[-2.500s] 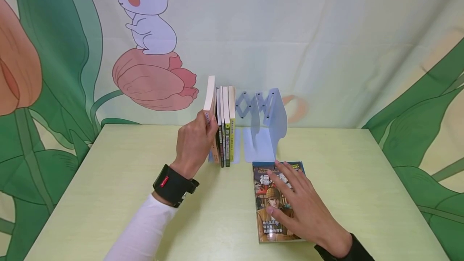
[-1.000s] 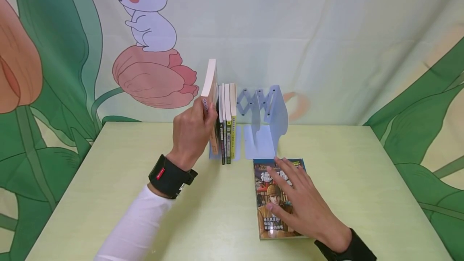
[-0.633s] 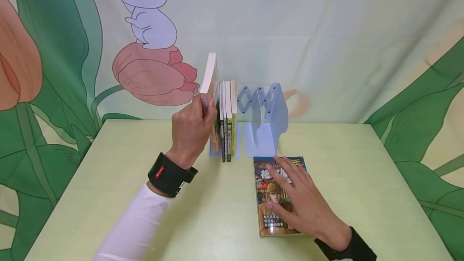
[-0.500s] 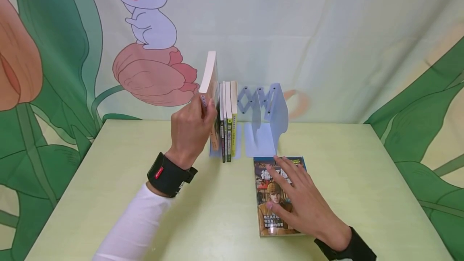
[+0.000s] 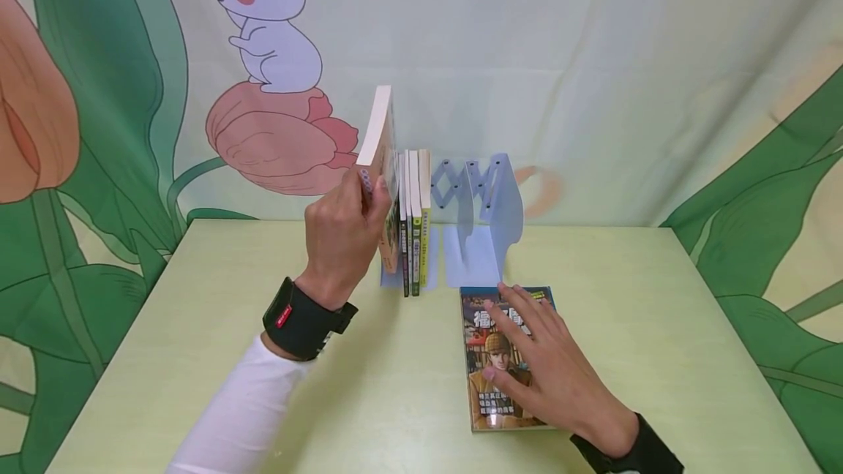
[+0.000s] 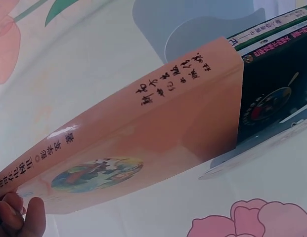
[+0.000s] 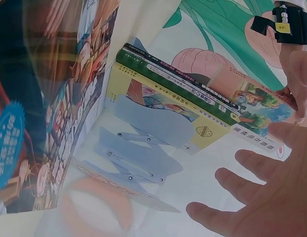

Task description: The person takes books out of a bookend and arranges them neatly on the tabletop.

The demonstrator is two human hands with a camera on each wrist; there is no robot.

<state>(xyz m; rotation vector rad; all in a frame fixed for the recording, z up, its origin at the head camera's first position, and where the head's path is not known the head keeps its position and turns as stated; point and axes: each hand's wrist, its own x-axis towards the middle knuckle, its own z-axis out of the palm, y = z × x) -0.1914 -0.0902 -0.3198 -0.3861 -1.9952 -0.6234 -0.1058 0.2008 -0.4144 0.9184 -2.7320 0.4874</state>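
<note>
My left hand [image 5: 345,229] pinches an orange-pink paperback book [image 6: 158,128] near the top of its spine. That book stands raised above its neighbours at the left end of a blue expandable bookend rack [image 5: 484,254]. Several thin upright books [image 5: 413,232] with black, green and yellow spines fill the rack's left section beside it. My right hand [image 5: 556,364] lies with fingers spread over a detective-cover book [image 5: 497,346], which is flat on the table in front of the rack. In the right wrist view, the outstretched fingers [image 7: 240,185] appear at the lower right.
The pale yellow table [image 5: 626,298] reaches back to a fabric backdrop [image 5: 593,93] printed with a rabbit and tulips. The rack's right section, with its upright divider and end plate, holds no book. Black straps [image 5: 309,320] circle both wrists.
My left hand has risen and moved slightly left, drawing the orange-pink book upward, well above the other books. My right hand stays over the detective-cover book.
</note>
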